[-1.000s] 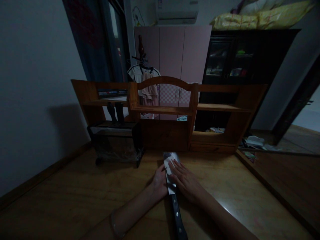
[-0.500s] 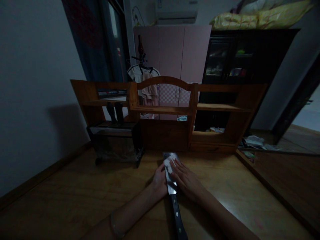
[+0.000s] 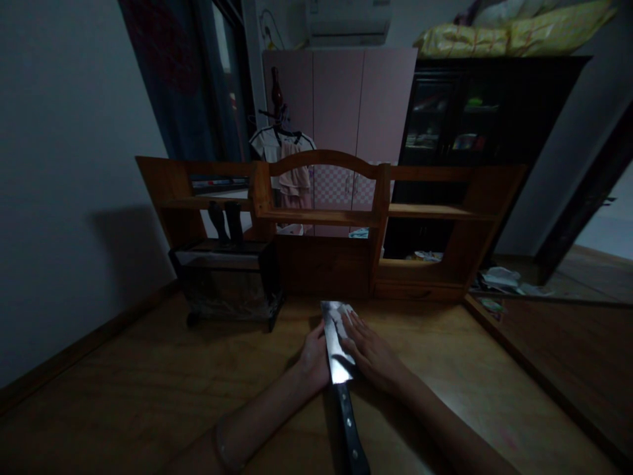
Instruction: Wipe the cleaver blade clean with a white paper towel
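A kitchen knife (image 3: 339,371) with a broad shiny blade and a black riveted handle lies lengthwise before me, its handle toward me. Along the blade's left side, my left hand (image 3: 313,359) grips it, with the thumb at the edge and the other fingers hidden beneath. My right hand (image 3: 372,353) presses a piece of white tissue or cloth (image 3: 338,323) against the upper face of the blade, its fingers close together. Neither hand touches the handle.
A knife block (image 3: 225,287) with two dark-handled tools upright in it stands at the left on the wooden tabletop (image 3: 188,382). A wooden shelf unit (image 3: 321,218) spans the back. The white wall (image 3: 74,198) borders the left, and a raised rim (image 3: 524,369) the right.
My right hand and the white piece have shifted slightly right across the blade, baring more of its shiny face. My left hand keeps its hold on the knife.
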`<act>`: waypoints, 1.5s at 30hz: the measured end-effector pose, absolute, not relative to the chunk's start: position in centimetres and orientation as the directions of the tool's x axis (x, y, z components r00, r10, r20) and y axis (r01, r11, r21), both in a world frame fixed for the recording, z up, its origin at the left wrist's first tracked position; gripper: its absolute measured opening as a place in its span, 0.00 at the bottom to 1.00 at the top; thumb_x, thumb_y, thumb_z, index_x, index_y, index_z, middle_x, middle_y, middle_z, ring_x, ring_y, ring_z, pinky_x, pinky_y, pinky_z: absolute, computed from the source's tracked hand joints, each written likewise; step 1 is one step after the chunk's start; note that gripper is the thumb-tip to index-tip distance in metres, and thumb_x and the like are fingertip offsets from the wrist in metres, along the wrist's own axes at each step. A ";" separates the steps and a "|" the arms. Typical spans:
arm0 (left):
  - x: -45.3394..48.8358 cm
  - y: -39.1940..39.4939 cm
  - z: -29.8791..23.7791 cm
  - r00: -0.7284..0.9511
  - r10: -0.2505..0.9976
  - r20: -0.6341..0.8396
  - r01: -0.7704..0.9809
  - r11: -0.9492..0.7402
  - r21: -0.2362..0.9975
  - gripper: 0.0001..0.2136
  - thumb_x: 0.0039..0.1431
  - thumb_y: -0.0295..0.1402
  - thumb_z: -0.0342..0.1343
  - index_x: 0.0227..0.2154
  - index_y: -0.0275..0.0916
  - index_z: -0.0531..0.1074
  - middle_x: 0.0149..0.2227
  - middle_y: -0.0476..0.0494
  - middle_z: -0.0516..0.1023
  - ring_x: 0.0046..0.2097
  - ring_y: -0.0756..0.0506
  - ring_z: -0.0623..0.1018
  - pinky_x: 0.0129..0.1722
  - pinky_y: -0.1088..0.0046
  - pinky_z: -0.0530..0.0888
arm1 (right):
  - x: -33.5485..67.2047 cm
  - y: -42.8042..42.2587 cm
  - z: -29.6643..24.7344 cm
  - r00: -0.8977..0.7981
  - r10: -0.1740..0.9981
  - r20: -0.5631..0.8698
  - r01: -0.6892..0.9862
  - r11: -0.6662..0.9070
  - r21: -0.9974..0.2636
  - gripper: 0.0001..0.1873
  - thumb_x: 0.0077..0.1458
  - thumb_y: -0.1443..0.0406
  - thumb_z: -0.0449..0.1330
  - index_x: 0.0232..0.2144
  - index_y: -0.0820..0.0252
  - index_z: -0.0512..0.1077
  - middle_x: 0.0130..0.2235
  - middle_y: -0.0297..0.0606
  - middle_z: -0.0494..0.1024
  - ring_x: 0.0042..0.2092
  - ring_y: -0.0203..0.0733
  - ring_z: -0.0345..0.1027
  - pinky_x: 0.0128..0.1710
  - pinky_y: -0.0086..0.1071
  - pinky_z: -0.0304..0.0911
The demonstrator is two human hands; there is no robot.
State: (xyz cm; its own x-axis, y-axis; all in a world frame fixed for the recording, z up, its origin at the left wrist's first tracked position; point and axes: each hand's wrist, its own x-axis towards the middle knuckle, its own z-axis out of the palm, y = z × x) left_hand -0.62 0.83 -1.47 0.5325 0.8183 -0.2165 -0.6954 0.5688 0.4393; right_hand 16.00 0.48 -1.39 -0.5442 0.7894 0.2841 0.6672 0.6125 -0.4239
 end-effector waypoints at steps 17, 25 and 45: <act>-0.6 1.5 -2.4 0.487 0.821 -0.297 -0.710 0.571 0.413 0.23 0.61 0.47 0.46 0.44 0.31 0.71 0.38 0.35 0.78 0.42 0.39 0.77 0.46 0.62 0.70 | 14.9 -1.1 0.0 -0.645 0.719 0.260 0.593 0.685 -0.423 0.30 0.69 0.52 0.39 0.67 0.52 0.38 0.67 0.31 0.36 0.67 0.42 0.29 0.66 0.43 0.33; -0.6 0.4 -1.1 0.515 0.834 -0.196 -0.762 0.551 0.341 0.23 0.60 0.46 0.49 0.46 0.30 0.71 0.44 0.33 0.77 0.45 0.37 0.76 0.51 0.60 0.66 | 16.8 0.7 -1.4 -0.531 0.797 0.286 0.669 0.602 -0.435 0.33 0.68 0.50 0.40 0.67 0.53 0.33 0.67 0.35 0.32 0.67 0.45 0.28 0.65 0.44 0.37; -1.1 1.0 -0.8 0.410 0.887 -0.213 -0.825 0.460 0.328 0.22 0.58 0.44 0.48 0.43 0.28 0.72 0.38 0.32 0.78 0.46 0.36 0.76 0.50 0.59 0.69 | 14.8 -3.2 2.2 -0.756 0.626 0.190 0.502 0.741 -0.446 0.30 0.69 0.52 0.43 0.67 0.51 0.38 0.67 0.31 0.37 0.67 0.44 0.31 0.66 0.43 0.35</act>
